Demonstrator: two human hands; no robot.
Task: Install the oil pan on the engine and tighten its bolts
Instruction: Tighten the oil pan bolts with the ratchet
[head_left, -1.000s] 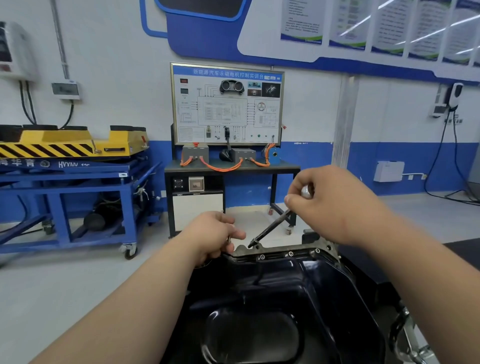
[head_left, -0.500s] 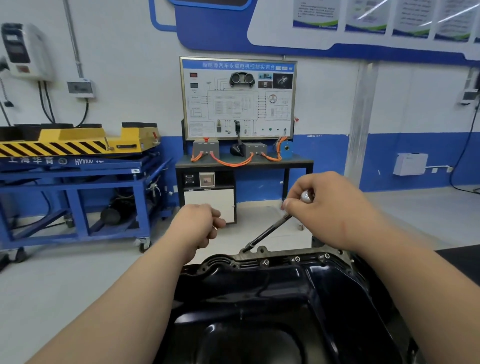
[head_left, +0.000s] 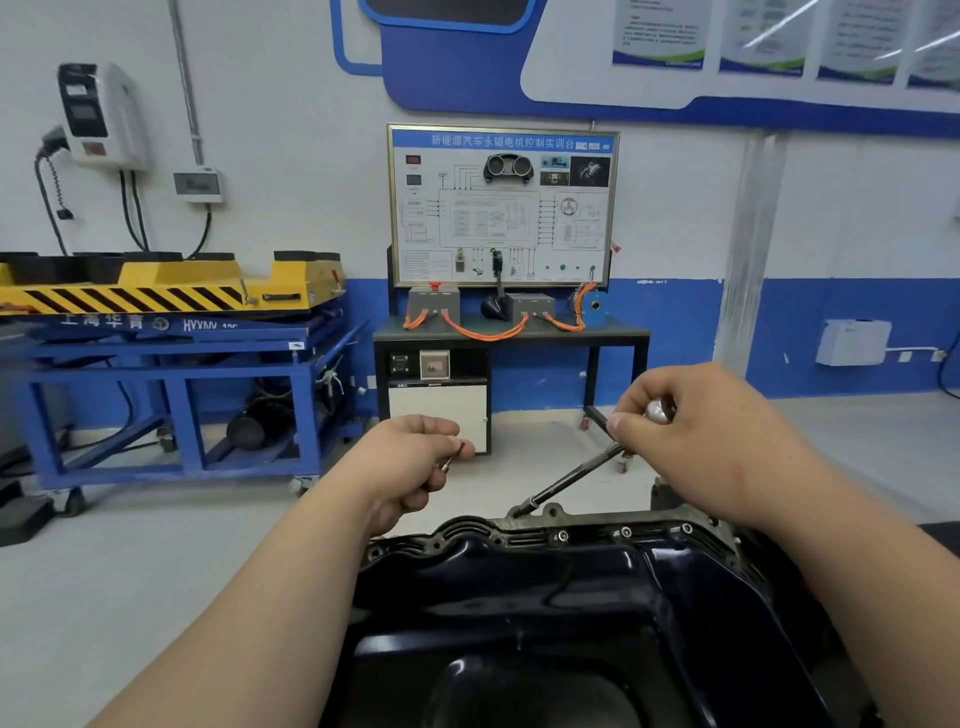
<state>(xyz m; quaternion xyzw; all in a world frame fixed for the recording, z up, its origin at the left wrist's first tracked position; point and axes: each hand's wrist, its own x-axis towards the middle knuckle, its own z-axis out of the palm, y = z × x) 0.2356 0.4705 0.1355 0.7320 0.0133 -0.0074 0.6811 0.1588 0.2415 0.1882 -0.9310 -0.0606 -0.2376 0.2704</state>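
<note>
Workshop w/ white-and-blue wall: training board (head_left: 501, 205) on a black desk (head_left: 511, 335) at top centre, blue lift cart (head_left: 171, 353) w/ yellow striped deck at left. Black oil pan (head_left: 571, 597) fills bottom centre; three bolts (head_left: 562, 535) sit in its far flange, right of centre. Right hand (head_left: 696, 441) is curled round the chrome top of a slim driver (head_left: 571, 478), shaft slanting down-left, tip at the flange's far edge. Left hand (head_left: 410, 467), mid-frame above the pan's far-left corner, pinches a small bolt (head_left: 452, 460) btwn thumb & fingers.

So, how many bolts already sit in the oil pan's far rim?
3, in a row on the far rim: left bolt, middle bolt, right bolt. The right hand may hide more.
</note>
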